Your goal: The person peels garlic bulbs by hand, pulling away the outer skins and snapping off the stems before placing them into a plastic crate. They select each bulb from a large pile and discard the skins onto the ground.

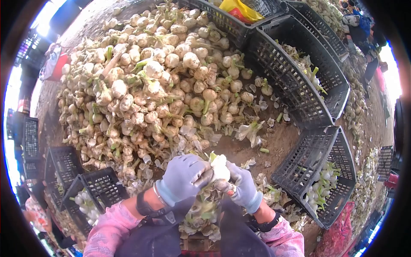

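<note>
A white garlic bulb (220, 166) with a bit of green on it is held up between both gloved hands, in the lower middle of the view. My left hand (183, 176), in a grey glove, is closed with its fingertips against the bulb's left side. From the other side my right hand (245, 188), gloved the same way, wraps its fingers around the bulb; a worn, reddish patch shows at one fingertip. Stripped garlic skins (201, 214) lie below the hands between my legs. Just beyond rises a large heap of unpeeled garlic bulbs (150, 94).
A black crate (295, 158) with trimmed garlic stands tilted at right. Larger black crates (291, 73) line the upper right, one with a yellow bag (242, 10). More crates (105, 186) stand at left. A pink mesh sack (338, 233) lies lower right; another person (361, 32) is beyond.
</note>
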The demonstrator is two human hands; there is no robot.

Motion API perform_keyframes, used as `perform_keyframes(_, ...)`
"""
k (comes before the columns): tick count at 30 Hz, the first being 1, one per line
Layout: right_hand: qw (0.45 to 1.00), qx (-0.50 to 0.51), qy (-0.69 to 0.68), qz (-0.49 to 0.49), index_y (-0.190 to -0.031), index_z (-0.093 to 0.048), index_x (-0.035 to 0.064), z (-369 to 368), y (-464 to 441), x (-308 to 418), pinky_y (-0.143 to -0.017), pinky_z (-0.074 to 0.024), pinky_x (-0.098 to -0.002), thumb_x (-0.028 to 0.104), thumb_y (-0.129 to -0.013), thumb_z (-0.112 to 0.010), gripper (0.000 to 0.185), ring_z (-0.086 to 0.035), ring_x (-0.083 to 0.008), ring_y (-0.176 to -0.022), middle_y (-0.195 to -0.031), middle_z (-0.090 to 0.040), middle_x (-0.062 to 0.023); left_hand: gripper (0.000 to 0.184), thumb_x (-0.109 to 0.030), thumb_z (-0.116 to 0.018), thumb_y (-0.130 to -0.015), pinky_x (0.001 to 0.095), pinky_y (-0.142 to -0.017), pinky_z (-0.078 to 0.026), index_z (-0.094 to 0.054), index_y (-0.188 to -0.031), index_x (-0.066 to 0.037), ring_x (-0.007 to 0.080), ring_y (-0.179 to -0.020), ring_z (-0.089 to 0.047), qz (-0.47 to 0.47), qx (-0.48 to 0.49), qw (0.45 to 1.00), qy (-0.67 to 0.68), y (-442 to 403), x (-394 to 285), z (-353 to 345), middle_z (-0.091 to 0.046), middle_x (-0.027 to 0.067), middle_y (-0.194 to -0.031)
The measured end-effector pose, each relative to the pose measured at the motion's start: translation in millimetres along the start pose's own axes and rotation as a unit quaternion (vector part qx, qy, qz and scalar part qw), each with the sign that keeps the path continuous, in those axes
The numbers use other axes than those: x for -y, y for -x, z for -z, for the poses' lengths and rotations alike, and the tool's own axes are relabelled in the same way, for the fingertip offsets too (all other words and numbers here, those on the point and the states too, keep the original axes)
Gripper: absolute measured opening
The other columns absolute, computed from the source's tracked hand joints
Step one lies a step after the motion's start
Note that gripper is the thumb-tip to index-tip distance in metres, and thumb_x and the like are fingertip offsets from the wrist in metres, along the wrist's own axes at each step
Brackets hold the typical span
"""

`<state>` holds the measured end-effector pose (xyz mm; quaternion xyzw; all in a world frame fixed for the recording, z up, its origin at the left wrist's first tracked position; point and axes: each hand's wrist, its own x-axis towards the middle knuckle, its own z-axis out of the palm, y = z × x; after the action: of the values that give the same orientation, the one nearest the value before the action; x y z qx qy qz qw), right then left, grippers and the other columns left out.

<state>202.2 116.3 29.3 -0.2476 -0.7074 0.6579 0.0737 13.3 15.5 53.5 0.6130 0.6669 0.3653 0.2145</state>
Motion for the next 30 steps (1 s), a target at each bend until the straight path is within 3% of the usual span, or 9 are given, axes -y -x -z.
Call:
perform_keyframes(4, 0.977, 0.024, -0.207, -0.041, -0.139, -0.045, -0.0035, -2, -2, 16, -0.094, -0.0438, -0.0291, 0.038, -0.087, -0.071, 0.071, -0.058, -0.0160, -0.107, -0.116, -0.064, -0.0102, 0.011, -0.008, -0.071, -0.077, 0.0326, -0.058, -0.048, -0.063, -0.083, -0.004, 0.0254, -0.063, -0.059, 0.112, -0.018, 0.982, 0.151, 2, 4, -5, -0.060, 0.0096, -0.071)
perform_keyframes(7, 0.956, 0.045, -0.288, -0.046, -0.142, -0.040, -0.0034, 0, -2, 3, -0.094, -0.0447, -0.0293, 0.026, -0.091, -0.066, 0.064, -0.057, -0.0156, -0.109, -0.127, -0.057, -0.0099, 0.010, -0.008, -0.070, -0.078, 0.0279, -0.055, -0.045, -0.062, -0.079, -0.003, 0.0181, -0.056, -0.054, 0.304, 0.007, 0.860, 0.411, 6, -2, -4, -0.058, 0.0087, -0.067)
perform_keyframes(10, 0.949, 0.027, -0.308, -0.067, -0.142, -0.041, -0.0012, 5, -5, 7, -0.098, -0.0429, -0.0316, 0.019, -0.094, -0.062, 0.057, -0.055, -0.0174, -0.114, -0.130, -0.055, -0.0103, 0.007, 0.002, -0.065, -0.077, 0.0277, -0.055, -0.045, -0.058, -0.075, 0.000, 0.0148, -0.060, -0.056, 0.121, -0.001, 0.978, 0.168, 1, 1, 3, -0.059, 0.0071, -0.070)
perform_keyframes(14, 0.971, 0.012, -0.238, -0.030, -0.139, -0.044, -0.0025, 4, -7, 1, -0.101, -0.0411, -0.0325, 0.023, -0.094, -0.063, 0.055, -0.054, -0.0192, -0.117, -0.129, -0.056, -0.0108, 0.007, -0.003, -0.066, -0.077, 0.0268, -0.058, -0.046, -0.059, -0.075, 0.000, 0.0139, -0.060, -0.055, 0.074, -0.027, 0.987, 0.140, -3, 0, -5, -0.058, 0.0073, -0.070)
perform_keyframes(18, 0.916, 0.006, -0.399, -0.041, -0.139, -0.041, -0.0064, -8, -4, -5, -0.103, -0.0401, -0.0337, 0.027, -0.093, -0.062, 0.061, -0.052, -0.0229, -0.122, -0.134, -0.052, -0.0138, 0.007, -0.007, -0.064, -0.084, 0.0226, -0.058, -0.043, -0.062, -0.080, -0.001, 0.0041, -0.065, -0.051, 0.357, 0.016, 0.804, 0.475, 0, -7, 2, -0.060, -0.0022, -0.073)
perform_keyframes(21, 0.895, 0.030, -0.440, -0.063, -0.140, -0.041, -0.0050, -5, -5, -10, -0.103, -0.0396, -0.0355, 0.024, -0.092, -0.063, 0.061, -0.050, -0.0242, -0.125, -0.137, -0.049, -0.0152, 0.006, -0.006, -0.061, -0.087, 0.0200, -0.058, -0.041, -0.063, -0.084, -0.001, 0.0017, -0.067, -0.050, 0.353, 0.002, 0.797, 0.491, 3, -1, 0, -0.059, -0.0044, -0.075)
perform_keyframes(25, 0.981, 0.017, -0.187, -0.049, -0.139, -0.041, -0.0021, 3, -9, -2, -0.101, -0.0437, -0.0357, 0.022, -0.090, -0.065, 0.060, -0.051, -0.0210, -0.123, -0.134, -0.051, -0.0125, 0.005, -0.004, -0.059, -0.088, 0.0203, -0.058, -0.042, -0.064, -0.086, -0.001, 0.0021, -0.066, -0.051, 0.329, 0.033, 0.829, 0.451, 1, -5, -3, -0.060, -0.0040, -0.075)
perform_keyframes(27, 0.944, -0.009, -0.320, -0.076, -0.136, -0.046, -0.0008, -3, -7, -3, -0.098, -0.0443, -0.0337, 0.025, -0.087, -0.069, 0.060, -0.056, -0.0221, -0.115, -0.130, -0.054, -0.0114, 0.008, -0.007, -0.061, -0.090, 0.0198, -0.059, -0.044, -0.063, -0.090, 0.001, 0.0020, -0.066, -0.051, 0.327, 0.023, 0.827, 0.458, 4, 2, -5, -0.060, -0.0033, -0.077)
perform_keyframes(30, 0.859, -0.024, -0.506, -0.068, -0.133, -0.048, 0.0006, -11, -5, -8, -0.097, -0.0456, -0.0364, 0.025, -0.084, -0.070, 0.059, -0.059, -0.0253, -0.111, -0.125, -0.058, -0.0127, 0.017, -0.012, -0.063, -0.087, 0.0275, -0.066, -0.054, -0.063, -0.099, 0.000, 0.0142, -0.075, -0.064, 0.332, -0.050, 0.708, 0.621, 9, 12, -10, -0.067, 0.0075, -0.089)
